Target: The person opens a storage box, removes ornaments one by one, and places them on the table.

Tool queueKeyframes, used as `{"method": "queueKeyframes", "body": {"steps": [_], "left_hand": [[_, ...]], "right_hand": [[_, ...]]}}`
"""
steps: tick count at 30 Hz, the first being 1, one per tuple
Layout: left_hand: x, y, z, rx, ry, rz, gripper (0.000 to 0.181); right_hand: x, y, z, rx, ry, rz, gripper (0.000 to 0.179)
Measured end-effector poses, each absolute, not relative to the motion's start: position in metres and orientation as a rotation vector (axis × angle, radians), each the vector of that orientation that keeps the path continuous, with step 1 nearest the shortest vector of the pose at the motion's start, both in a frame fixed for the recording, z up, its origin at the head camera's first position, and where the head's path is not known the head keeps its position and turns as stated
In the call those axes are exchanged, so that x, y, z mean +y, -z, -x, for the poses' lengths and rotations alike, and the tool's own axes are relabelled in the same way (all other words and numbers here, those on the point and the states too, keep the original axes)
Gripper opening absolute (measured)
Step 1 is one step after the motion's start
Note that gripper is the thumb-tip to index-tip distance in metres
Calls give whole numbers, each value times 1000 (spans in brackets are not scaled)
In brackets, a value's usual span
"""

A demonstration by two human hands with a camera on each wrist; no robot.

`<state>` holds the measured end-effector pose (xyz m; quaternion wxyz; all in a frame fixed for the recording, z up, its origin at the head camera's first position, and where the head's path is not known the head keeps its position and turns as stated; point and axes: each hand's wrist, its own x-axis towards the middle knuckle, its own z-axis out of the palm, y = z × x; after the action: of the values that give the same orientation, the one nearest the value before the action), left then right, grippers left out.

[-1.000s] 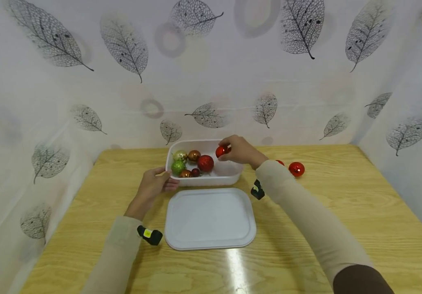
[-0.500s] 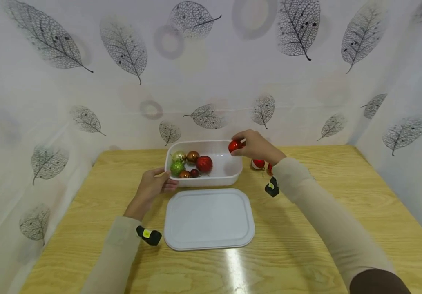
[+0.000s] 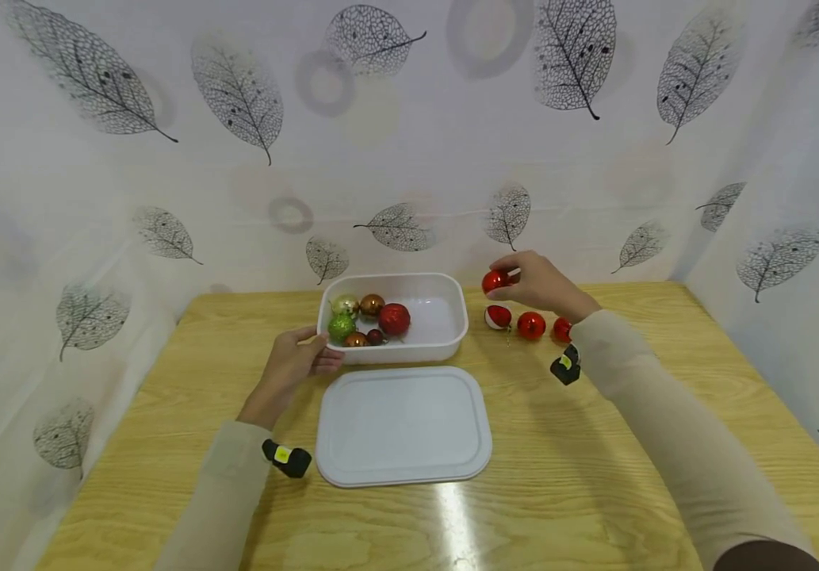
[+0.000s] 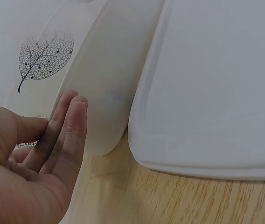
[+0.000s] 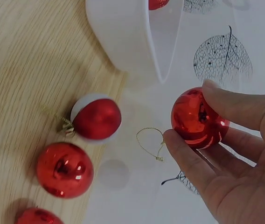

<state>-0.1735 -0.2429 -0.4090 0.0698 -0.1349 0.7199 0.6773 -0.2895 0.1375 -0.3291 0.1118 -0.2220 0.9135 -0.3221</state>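
My right hand [image 3: 539,283] pinches a shiny red Christmas bauble [image 5: 195,116] between thumb and fingers, in the air just right of the box. Its gold hanging loop [image 5: 149,144] dangles beside the fingertips. With thumb and fingers, my left hand [image 3: 291,357] grips the near left corner of a white plastic box [image 3: 409,354]. Inside the box, toward its left half, sit several baubles: a large red one [image 3: 395,319], a glittery green one [image 3: 342,326], a pale gold one, and brown and copper ones. The left wrist view shows the fingers [image 4: 76,121] along the box's outer wall.
Right of the box, a red-and-white bauble [image 3: 498,317], a red bauble [image 3: 531,325] and another red one [image 3: 562,330] lie in a row on the wooden table [image 3: 595,476]. A white lid [image 3: 403,428] lies flat before the box. Behind hangs a leaf-patterned curtain [image 3: 238,182].
My right hand has carried the red bauble from over the box out to the right, past its rim. The row of baubles beneath has come into view. My left hand stays on the box corner.
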Motion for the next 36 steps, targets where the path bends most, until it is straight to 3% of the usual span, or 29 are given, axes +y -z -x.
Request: {"method": "queueKeyframes", "body": {"steps": [36], "left_hand": [[-242,408,175,2174,-2023,412,47]], "right_hand": [[267,351,265,2724,954,412,61]]}}
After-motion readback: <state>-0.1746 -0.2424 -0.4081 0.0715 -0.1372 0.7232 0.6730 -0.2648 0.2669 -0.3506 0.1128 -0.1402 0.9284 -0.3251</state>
